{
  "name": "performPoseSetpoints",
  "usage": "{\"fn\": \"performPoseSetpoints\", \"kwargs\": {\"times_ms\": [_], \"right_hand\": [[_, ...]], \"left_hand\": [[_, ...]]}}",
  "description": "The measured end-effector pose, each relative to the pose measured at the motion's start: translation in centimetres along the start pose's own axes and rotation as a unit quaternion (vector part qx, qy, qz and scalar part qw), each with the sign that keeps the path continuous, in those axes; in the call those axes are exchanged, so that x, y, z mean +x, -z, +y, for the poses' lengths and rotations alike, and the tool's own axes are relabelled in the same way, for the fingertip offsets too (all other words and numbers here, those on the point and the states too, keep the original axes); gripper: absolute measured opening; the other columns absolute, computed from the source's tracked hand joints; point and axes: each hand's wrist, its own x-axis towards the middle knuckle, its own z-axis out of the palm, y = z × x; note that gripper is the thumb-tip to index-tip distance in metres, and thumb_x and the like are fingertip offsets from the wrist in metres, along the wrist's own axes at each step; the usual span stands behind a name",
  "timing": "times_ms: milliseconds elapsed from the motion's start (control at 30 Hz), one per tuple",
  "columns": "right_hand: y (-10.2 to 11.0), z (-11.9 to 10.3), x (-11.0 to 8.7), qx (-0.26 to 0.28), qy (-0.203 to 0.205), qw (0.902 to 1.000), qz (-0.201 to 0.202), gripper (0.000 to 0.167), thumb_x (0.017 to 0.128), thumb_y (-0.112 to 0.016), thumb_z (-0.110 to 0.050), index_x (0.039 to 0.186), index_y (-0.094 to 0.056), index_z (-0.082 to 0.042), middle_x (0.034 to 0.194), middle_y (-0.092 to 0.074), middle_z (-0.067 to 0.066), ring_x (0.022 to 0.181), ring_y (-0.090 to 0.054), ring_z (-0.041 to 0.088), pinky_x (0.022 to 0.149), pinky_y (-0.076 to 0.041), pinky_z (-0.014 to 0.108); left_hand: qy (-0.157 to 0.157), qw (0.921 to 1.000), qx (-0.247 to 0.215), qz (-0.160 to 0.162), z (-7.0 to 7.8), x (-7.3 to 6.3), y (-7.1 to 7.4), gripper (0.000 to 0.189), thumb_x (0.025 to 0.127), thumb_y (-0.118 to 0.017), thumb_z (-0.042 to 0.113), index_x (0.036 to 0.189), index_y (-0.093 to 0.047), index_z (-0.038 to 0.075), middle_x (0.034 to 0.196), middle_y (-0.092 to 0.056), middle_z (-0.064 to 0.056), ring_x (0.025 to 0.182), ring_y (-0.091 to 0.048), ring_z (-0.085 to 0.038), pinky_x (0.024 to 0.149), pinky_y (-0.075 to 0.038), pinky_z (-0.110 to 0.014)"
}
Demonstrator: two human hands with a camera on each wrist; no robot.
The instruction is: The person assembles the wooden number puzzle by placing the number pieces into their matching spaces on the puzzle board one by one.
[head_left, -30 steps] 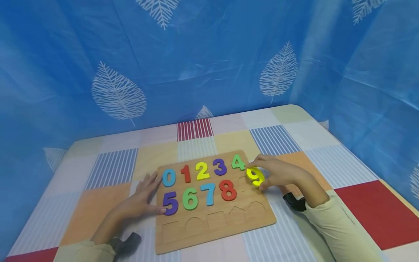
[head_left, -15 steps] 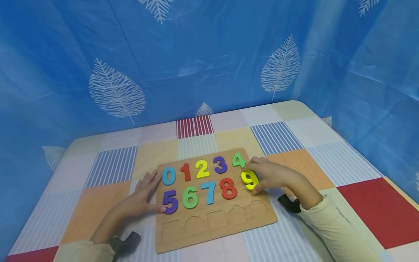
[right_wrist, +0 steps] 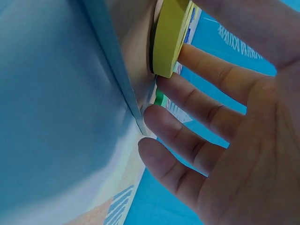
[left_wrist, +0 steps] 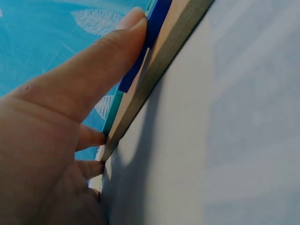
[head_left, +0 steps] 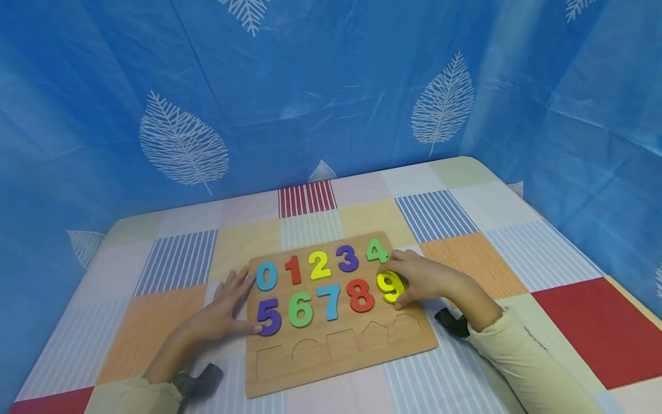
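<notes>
A wooden number puzzle board (head_left: 341,368) lies on the table. My right hand (head_left: 426,278) pinches the yellow number 9 (head_left: 383,284) between thumb and fingers, over the right end of the second row. In the right wrist view the yellow 9 (right_wrist: 165,51) sits at the board's surface; whether it lies flat in its recess I cannot tell. At the board's left edge rests my left hand (head_left: 219,318), thumb on the purple number 5 (head_left: 269,310), other fingers fairly straight along the edge. The left wrist view shows that thumb touching the purple 5 (left_wrist: 157,23).
Next to the 5 sit a green 6 (head_left: 300,322), blue 7 (head_left: 332,307) and red 8 (head_left: 362,306). Numbers 0 to 4 form the back row, ending with the green 4 (head_left: 374,253). Shape outlines line the board's front. A patchwork cloth (head_left: 248,224) covers the table; blue curtains (head_left: 320,86) stand behind.
My right hand has carried the yellow 9 leftward from beyond the board's right edge onto the second row, beside the 8, and its tilt has lessened. The left hand has stayed in place.
</notes>
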Motion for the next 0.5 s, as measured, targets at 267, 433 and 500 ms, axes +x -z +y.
{"fn": "performPoseSetpoints", "kwargs": {"times_ms": [267,433,500], "right_hand": [[-0.22,0.09,0.18,0.002,-0.008,1.0000,-0.003,0.058,0.065,-0.082,-0.027,0.116,-0.059,-0.011,0.102,-0.050,0.000,0.091,-0.043,0.016,0.075,-0.045,0.027],[-0.23,-0.03,0.27,0.007,-0.015,0.9999,-0.004,0.058,0.064,-0.082,-0.025,0.116,-0.059,-0.011,0.102,-0.050,0.000,0.092,-0.043,0.016,0.075,-0.045,0.028],[-0.24,-0.05,0.28,0.008,-0.016,0.9998,-0.003,0.058,0.064,-0.083,-0.025,0.115,-0.059,-0.011,0.102,-0.050,0.000,0.092,-0.043,0.017,0.075,-0.045,0.028]], "left_hand": [[0.000,1.0000,0.006,0.000,-0.13,0.09,-0.01,0.106,0.068,-0.074,0.048,0.146,-0.017,0.006,0.153,0.000,-0.020,0.137,0.014,-0.043,0.106,0.010,-0.061],[0.002,1.0000,0.004,0.000,-0.21,0.16,0.04,0.105,0.068,-0.074,0.048,0.146,-0.017,0.007,0.153,0.000,-0.020,0.137,0.014,-0.043,0.106,0.010,-0.061],[0.003,1.0000,0.005,0.000,-0.23,0.19,0.04,0.106,0.068,-0.074,0.048,0.146,-0.017,0.008,0.153,0.000,-0.020,0.137,0.014,-0.043,0.106,0.010,-0.061]]}}
